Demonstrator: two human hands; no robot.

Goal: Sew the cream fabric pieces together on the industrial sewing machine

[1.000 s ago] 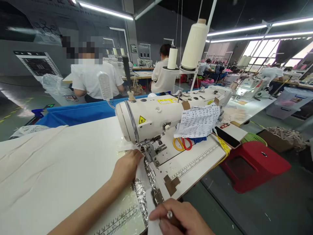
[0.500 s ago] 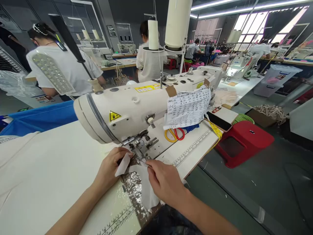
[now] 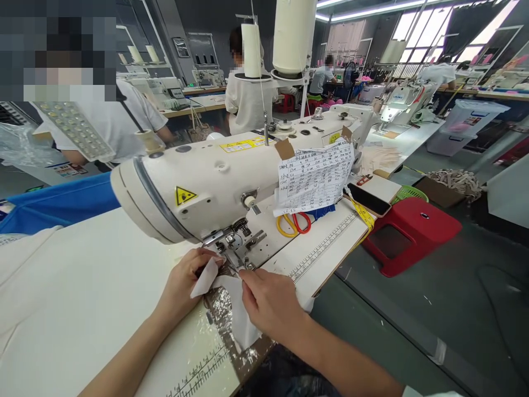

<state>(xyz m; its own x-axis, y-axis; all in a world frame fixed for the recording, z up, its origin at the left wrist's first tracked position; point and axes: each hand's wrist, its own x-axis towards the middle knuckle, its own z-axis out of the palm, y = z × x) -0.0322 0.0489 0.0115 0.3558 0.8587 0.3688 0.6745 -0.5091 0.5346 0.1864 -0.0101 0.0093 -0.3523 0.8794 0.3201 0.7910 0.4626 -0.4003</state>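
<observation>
A white sewing machine [image 3: 206, 176] stands on the table before me, its presser foot [image 3: 235, 260] low between my hands. My left hand [image 3: 182, 284] is closed left of the foot, thumb and fingers pinching a strip of thin white fabric [image 3: 205, 278] whose free end folds up over the fingers. Just right of the foot, my right hand [image 3: 273, 300] pinches the fabric's edge near the needle area. The rest of the white piece [image 3: 243, 322] hangs toward the table's front edge. My fingers partly hide the fabric under the foot.
Yellow-and-red-handled scissors [image 3: 294, 225] lie behind my right hand. A handwritten sheet [image 3: 316, 179] is taped to the machine. Further right are a phone [image 3: 369, 199], a yellow tape measure [image 3: 361, 212] and a red stool [image 3: 421, 234]. Other people sit at machines beyond.
My right hand has shifted slightly left, closer to the presser foot, with the fabric. My left hand keeps its pinch. The camera view has shifted slightly.
</observation>
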